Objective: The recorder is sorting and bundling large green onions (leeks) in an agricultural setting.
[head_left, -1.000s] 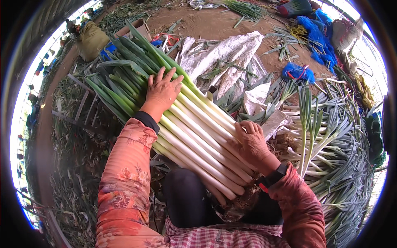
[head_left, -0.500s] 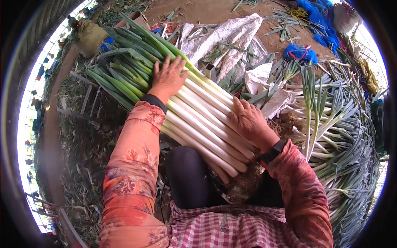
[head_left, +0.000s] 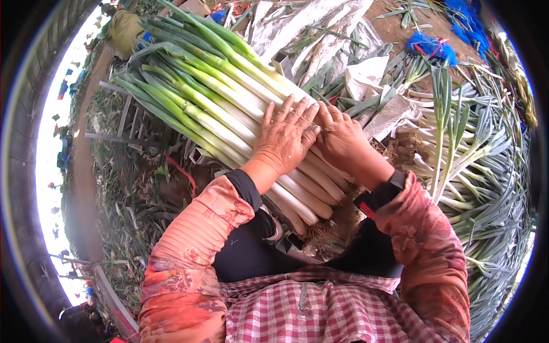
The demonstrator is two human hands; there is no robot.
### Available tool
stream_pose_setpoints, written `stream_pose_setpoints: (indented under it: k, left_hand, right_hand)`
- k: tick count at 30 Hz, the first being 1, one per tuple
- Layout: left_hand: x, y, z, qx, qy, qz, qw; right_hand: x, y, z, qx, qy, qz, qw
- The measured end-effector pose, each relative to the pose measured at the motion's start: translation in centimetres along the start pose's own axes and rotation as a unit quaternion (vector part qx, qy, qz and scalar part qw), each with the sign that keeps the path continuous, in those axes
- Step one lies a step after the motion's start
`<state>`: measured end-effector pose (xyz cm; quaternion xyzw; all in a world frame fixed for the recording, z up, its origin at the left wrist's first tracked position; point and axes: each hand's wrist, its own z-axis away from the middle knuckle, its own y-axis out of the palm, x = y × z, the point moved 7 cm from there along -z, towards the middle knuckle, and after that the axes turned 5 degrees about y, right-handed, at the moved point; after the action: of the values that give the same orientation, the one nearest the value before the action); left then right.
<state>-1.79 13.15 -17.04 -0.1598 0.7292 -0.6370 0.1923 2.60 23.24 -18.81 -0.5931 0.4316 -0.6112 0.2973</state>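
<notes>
A broad bundle of leeks (head_left: pixel 229 100) lies slantwise before me, green leaves at the upper left and white stems and roots at the lower right. My left hand (head_left: pixel 285 136) rests flat on the white stems, fingers spread. Against it, my right hand (head_left: pixel 346 138) lies over the bundle's right edge, its fingers stretched out and close together. The two hands touch or nearly touch at the fingertips. Under the stems, roots (head_left: pixel 320 237) hang near my knees.
A large heap of loose leeks (head_left: pixel 480 188) covers the ground on the right. Beyond the bundle lies a crumpled white sheet (head_left: pixel 337 28). Blue netting (head_left: pixel 432 48) sits at the far right. Leaf scraps (head_left: pixel 131 217) and metal bars (head_left: pixel 123 137) are on the left.
My left hand has slid from the green part down the stems to beside my right hand. My right hand has shifted slightly up and left. My knees have moved back from under the bundle.
</notes>
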Motion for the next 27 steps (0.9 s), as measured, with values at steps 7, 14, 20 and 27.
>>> stream_pose_setpoints:
  k: [7, 14, 20, 27]
  left_hand:
    - [-0.1, 0.0, 0.0, -0.03, -0.014, 0.006, 0.999]
    - [-0.1, -0.3, -0.1, -0.066, -0.021, 0.003, 0.998]
    - [0.0, -0.3, 0.2, -0.105, -0.013, 0.007, 0.994]
    - [-0.5, -0.4, 0.4, -0.138, 0.0, 0.007, 0.99]
  right_hand:
    - [-1.9, 0.2, -0.5, 0.132, 0.016, -0.141, 0.981]
    - [-6.6, -6.6, 4.8, -0.122, 0.144, -0.236, 0.953]
    - [-0.2, -2.5, 14.8, -0.209, 0.088, -0.117, 0.967]
    - [4.6, -0.7, 14.1, -0.177, 0.1, -0.023, 0.979]
